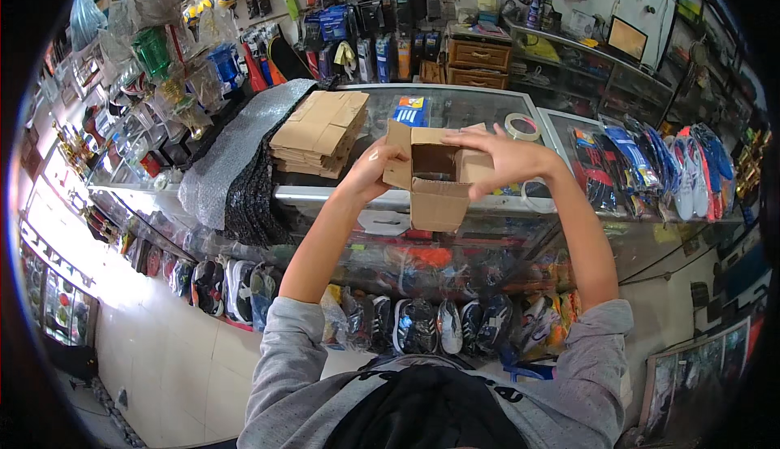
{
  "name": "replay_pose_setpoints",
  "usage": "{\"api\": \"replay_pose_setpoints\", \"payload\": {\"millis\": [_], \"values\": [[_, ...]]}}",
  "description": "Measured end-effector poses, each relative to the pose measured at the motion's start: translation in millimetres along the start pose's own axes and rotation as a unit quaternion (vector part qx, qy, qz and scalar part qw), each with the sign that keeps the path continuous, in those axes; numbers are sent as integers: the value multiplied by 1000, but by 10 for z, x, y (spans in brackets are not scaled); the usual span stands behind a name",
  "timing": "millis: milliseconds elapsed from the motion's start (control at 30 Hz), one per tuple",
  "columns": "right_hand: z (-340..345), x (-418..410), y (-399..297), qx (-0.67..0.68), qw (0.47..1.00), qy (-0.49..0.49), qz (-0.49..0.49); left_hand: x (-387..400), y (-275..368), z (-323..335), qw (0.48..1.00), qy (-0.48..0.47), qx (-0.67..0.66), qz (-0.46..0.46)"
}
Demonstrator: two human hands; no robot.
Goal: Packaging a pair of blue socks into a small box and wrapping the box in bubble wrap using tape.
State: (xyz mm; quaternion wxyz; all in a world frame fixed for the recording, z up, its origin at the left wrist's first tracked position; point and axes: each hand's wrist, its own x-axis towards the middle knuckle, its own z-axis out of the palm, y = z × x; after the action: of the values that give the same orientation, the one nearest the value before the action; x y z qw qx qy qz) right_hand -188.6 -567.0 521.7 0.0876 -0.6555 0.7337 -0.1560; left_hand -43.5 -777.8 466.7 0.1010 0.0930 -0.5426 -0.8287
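A small cardboard box [440,205] is held up over the front edge of the glass display counter [487,100]. Its top flaps stand spread and its hollow inside faces me. My left hand [373,170] pinches the left flap between thumb and fingers. Across the right side lies my right hand [509,155], with its fingers over the far flap and the thumb by the near right corner. Left of the box, a stack of flattened cardboard boxes [320,126] rests on the glass. A blue plastic-wrapped packet [411,111] lies just behind the box.
Rolls of tape [523,126] lie at the right of the counter. Bubble wrap [244,138] drapes over its left front edge. Packaged socks [631,150] and insoles [685,175] cover the right-hand counter. Wrapped shoes [416,325] line the low shelf below.
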Motion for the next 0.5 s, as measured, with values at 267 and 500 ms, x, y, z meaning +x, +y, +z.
{"api": "replay_pose_setpoints", "payload": {"millis": [267, 500], "values": [[213, 114, -99, 14, 998, 68, 11, 102, -219, -125, 976, -86, 161, 115], [354, 152, -8, 125, 970, 208, -28, 14, -157, -130, 847, -128, 455, 243]]}}
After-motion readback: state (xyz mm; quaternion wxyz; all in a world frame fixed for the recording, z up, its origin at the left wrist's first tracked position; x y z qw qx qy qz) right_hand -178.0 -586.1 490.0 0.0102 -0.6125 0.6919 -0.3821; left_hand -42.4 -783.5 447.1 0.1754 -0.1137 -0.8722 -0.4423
